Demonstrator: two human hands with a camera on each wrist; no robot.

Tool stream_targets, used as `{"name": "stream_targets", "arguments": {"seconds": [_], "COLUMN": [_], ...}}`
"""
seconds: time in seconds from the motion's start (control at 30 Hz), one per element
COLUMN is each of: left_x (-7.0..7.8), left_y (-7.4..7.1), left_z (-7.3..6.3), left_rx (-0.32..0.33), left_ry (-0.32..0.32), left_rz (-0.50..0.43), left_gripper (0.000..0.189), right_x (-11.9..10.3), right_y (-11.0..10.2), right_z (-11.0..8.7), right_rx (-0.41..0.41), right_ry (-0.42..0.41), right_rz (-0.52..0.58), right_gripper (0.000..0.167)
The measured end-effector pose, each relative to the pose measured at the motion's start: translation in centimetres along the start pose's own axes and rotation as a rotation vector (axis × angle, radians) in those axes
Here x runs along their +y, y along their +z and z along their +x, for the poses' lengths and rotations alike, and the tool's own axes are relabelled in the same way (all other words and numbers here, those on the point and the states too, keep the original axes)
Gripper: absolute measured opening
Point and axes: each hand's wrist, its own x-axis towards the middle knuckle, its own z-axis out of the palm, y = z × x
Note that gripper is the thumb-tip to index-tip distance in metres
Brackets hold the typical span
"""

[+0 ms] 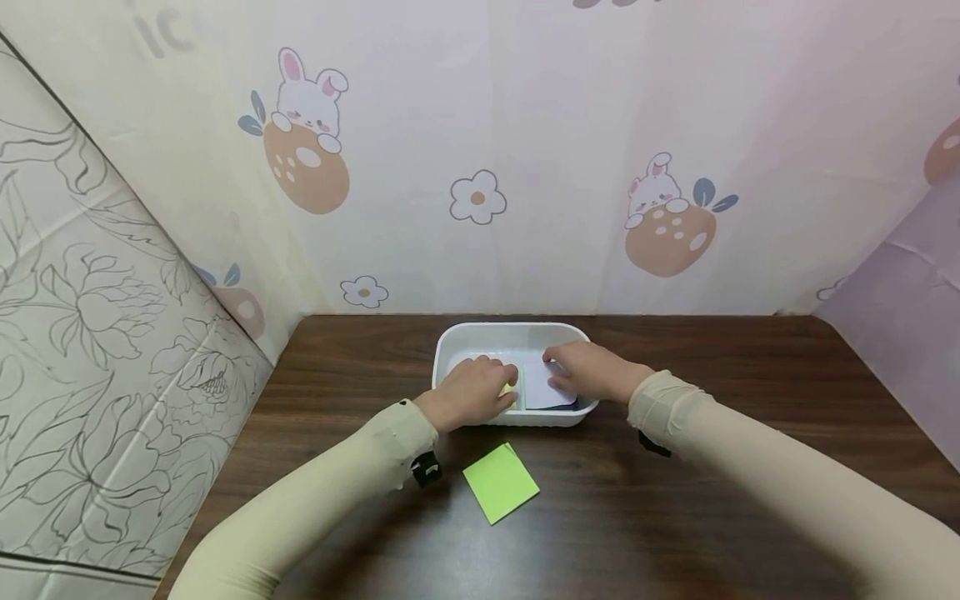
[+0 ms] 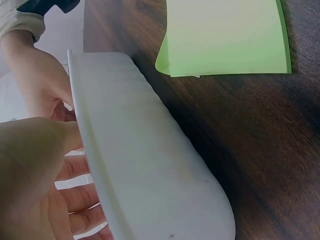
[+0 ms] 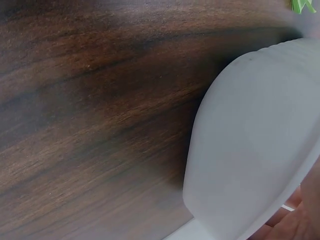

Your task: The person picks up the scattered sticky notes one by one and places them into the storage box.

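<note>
A white plastic bin (image 1: 512,419) stands at the back of the wooden table, and both hands reach into it over its rim. My left hand (image 1: 468,393) is in the left half, its fingers loosely bent and apart, beside a yellow piece of paper (image 1: 512,394). On the right, the thumb and fingers of my right hand (image 1: 588,368) lie at the edge of a white paper pad (image 1: 542,392); I cannot tell whether they pinch it. Something dark shows under that pad. The left wrist view shows the left fingers behind the bin's wall (image 2: 145,150).
A pad of lime-green sticky notes (image 1: 501,483) lies on the table (image 1: 675,533) in front of the bin, one corner slightly lifted. Patterned sheets (image 1: 540,167) hang behind and at the sides. Both wrists wear dark bands over light sleeves.
</note>
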Motion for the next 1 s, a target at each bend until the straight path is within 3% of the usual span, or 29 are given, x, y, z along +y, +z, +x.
{"name": "stream_targets", "arguments": {"seconds": [0.53, 1.0], "left_x": [-0.25, -0.13], "left_y": [0.57, 0.25], "left_z": [0.24, 0.34], "left_rx": [0.012, 0.064], "left_ry": [0.017, 0.047], "left_rz": [0.002, -0.018], "left_gripper": [0.021, 0.019], "right_x": [-0.13, -0.82], "right_y": [0.13, -0.7], "right_z": [0.14, -0.1], "right_rx": [-0.061, 0.015], "right_ry": [0.015, -0.021], "right_rz": [-0.011, 0.061], "right_gripper": [0.042, 0.035]}}
